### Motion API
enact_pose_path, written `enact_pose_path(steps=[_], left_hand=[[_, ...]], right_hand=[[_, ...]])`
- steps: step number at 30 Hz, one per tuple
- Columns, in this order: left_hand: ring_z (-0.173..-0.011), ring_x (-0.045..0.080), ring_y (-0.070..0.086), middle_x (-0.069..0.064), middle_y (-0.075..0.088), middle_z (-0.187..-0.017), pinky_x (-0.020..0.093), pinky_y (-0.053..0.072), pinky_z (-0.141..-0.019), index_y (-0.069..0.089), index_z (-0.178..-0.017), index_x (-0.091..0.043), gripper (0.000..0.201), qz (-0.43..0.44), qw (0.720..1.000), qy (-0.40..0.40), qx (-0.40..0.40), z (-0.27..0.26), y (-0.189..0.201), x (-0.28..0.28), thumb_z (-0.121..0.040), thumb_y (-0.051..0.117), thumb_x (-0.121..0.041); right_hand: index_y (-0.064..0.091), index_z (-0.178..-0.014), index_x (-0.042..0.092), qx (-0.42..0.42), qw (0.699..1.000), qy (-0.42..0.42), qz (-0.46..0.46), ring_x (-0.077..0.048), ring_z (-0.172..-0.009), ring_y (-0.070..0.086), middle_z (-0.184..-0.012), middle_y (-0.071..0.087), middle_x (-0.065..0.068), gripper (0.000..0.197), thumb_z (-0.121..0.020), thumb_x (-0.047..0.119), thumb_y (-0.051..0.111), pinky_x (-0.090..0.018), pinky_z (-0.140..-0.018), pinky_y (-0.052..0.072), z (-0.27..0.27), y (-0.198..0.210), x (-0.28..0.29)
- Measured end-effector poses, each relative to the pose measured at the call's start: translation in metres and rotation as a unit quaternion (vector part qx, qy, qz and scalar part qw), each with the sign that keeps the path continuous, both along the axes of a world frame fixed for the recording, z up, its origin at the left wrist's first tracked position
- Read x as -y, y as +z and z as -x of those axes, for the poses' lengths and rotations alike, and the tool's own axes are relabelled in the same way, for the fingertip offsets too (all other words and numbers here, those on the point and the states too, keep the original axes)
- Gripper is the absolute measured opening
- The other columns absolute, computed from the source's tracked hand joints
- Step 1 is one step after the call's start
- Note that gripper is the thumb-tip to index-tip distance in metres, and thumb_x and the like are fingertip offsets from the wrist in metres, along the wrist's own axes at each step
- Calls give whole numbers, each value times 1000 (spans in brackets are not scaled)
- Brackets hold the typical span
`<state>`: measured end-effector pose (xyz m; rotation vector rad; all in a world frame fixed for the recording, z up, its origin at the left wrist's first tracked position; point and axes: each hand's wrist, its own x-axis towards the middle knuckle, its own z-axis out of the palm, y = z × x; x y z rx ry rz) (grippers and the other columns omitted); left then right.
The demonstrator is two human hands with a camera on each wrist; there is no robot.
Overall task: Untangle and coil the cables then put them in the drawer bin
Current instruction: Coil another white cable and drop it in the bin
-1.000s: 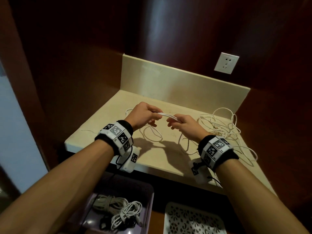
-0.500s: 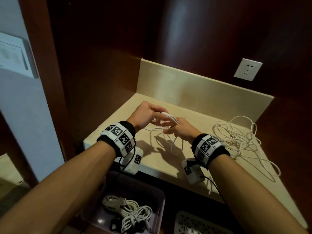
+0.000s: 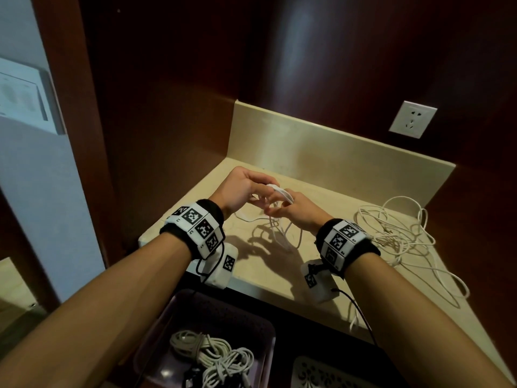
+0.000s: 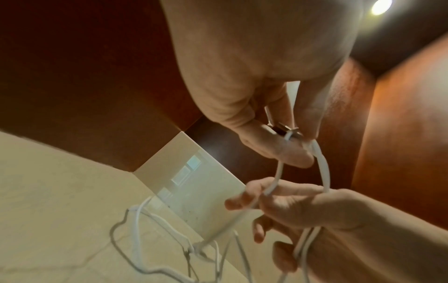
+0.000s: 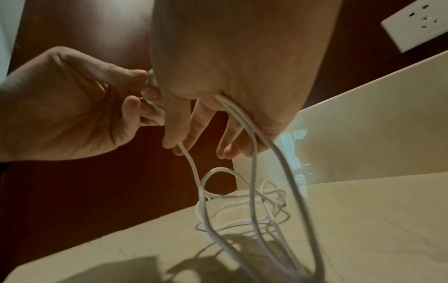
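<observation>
Cable (image 3: 282, 191) mid-coiling: left hand (image 3: 240, 189) pinches its plug, right hand (image 3: 296, 208) grips loops; next, wind slack at 6 o'clock.

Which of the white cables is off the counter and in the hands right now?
The white cable held between the left hand and right hand. The loose tangle lies untouched on the counter; the coiled ones sit in the bin.

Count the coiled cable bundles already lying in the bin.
2: a grey bundle at the left of the purple bin, a white bundle beside it on the right. The frame edge may hide more.
</observation>
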<state>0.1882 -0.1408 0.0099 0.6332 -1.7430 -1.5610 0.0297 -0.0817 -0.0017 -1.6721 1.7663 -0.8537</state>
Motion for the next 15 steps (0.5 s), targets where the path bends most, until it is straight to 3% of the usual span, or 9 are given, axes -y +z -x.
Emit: enact_pose_path(steps=[2, 3, 6, 11, 15], left_hand=[[-69, 19, 60, 14, 64, -83, 28, 57, -61, 70, -90, 1, 17, 1, 1000, -3, 6, -2, 1, 1, -81, 61, 11], [-68, 19, 59, 14, 63, -83, 26, 57, -59, 70, -88, 0, 17, 0, 1000, -5, 8, -3, 2, 1, -81, 60, 12], [-70, 21, 56, 15, 60, -84, 23, 56, -56, 69, -85, -3, 18, 9, 1000, 0, 13, -4, 2, 2, -84, 59, 12], [-72, 19, 60, 13, 65, -80, 22, 55, -59, 72, -91, -1, 16, 63, 996, 22, 52, -5, -1, 7, -86, 60, 8], [-74, 18, 61, 10, 68, -81, 25, 54, -61, 73, -92, -6, 14, 97, 991, 44, 82, -2, -8, 11, -86, 64, 3]], right_hand=[[63, -74, 18, -41, 999, -9, -14, -11, -78, 57, -87, 62, 3, 15, -84, 9, 70, -32, -82, 47, 2, -1, 2], [61, -74, 19, -69, 997, -21, -29, -14, -77, 57, -84, 62, 2, 14, -85, 15, 70, -32, -80, 46, 3, -1, 3], [59, -74, 20, -155, 985, -46, -54, -14, -68, 55, -76, 64, 1, 19, -91, 27, 64, -28, -65, 40, 10, 0, 2], [63, -78, 19, -203, 971, -80, -95, -15, -68, 59, -76, 71, -3, 26, -94, 39, 58, -26, -61, 42, 28, -2, -12], [68, -85, 5, -249, 955, -129, -100, -17, -67, 58, -78, 70, -6, 34, -91, 39, 64, -26, -56, 39, 43, -1, -21]])
